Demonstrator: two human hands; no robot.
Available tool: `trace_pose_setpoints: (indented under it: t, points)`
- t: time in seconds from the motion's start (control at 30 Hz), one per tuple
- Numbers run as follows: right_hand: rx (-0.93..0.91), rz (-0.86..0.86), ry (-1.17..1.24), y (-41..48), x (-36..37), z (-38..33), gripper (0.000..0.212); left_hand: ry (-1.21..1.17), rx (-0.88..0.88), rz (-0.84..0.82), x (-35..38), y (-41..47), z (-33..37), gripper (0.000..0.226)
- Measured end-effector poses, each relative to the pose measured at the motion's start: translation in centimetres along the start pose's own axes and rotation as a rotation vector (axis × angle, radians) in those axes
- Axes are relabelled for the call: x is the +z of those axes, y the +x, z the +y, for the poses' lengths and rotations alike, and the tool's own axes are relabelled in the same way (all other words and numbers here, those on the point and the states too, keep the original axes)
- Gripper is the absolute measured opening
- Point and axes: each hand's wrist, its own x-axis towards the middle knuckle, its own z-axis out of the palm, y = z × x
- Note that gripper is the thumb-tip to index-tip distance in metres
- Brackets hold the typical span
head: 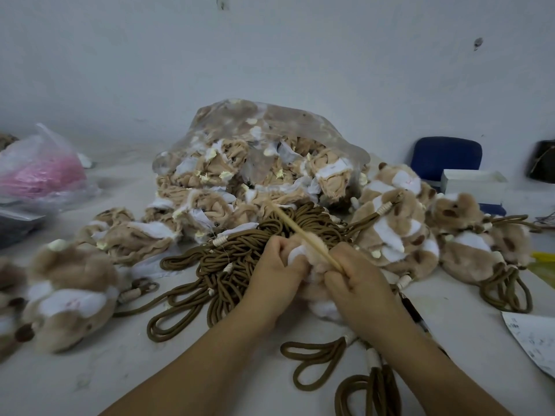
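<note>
Plush (304, 259) pinched between curled fingers of left hand (277, 276) and right hand (357, 283), right also clamping a stick (303, 235), over brown cords (240, 259) on table (120, 370), bag (264, 151) behind.

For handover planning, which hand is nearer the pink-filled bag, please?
Left. The left hand, holding a plush toy, sits right of the bag; the right hand, gripping the stick, lies farther right.
</note>
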Motion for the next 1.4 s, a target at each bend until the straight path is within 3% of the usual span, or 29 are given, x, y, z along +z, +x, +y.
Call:
trace_pose_setpoints:
  t: [0.1,0.17,0.37,0.47,0.6,0.73,0.83,0.97,1.1,1.23,1.33,1.4]
  points:
    - [-0.092,-0.034,0.005,-0.3,0.8,-0.7,0.014,0.134,0.140,0.084,-0.1,-0.1,-0.3,0.006]
    - [-0.054,-0.023,0.043,-0.4,1.2,-0.4,0.015,0.196,0.207,0.107,-0.2,-0.1,-0.4,0.009]
    - [0.543,0.160,0.403,0.0,0.5,2.1,0.017,0.160,0.236,0.001,-0.7,-0.4,0.5,0.043]
    - [0.659,0.300,0.497,0.3,-0.4,3.1,0.020,0.075,0.271,0.026,-0.4,-0.8,0.7,0.035]
    - [0.665,0.350,0.556,0.4,-0.2,3.2,0.025,0.127,0.356,0.065,-0.2,-0.6,0.3,0.016]
    - [0.621,0.319,0.603,0.2,0.0,3.0,0.033,0.014,0.042,-0.058,-0.3,-0.3,0.3,0.032]
    - [0.621,0.274,0.612,0.2,0.0,3.0,0.027,-0.143,-0.045,-0.156,-0.3,-0.3,0.3,0.034]
    - [0.575,0.149,0.582,0.7,0.0,2.6,0.022,-0.018,0.046,-0.153,-0.3,-0.4,0.3,0.021]
    - [0.465,0.082,0.460,0.5,0.3,2.4,0.062,0.180,0.237,-0.155,-0.2,-0.8,0.6,0.021]
    - [0.467,0.116,0.469,0.4,0.2,2.9,0.010,0.154,0.272,-0.203,-0.3,-1.0,0.9,0.015]
    - [0.448,0.099,0.451,0.3,0.2,3.4,0.005,0.056,0.238,-0.220,-0.3,-1.1,1.0,0.019]
    - [0.471,0.094,0.443,0.4,0.5,3.5,0.013,-0.005,0.242,-0.228,-0.4,-1.2,1.2,0.023]
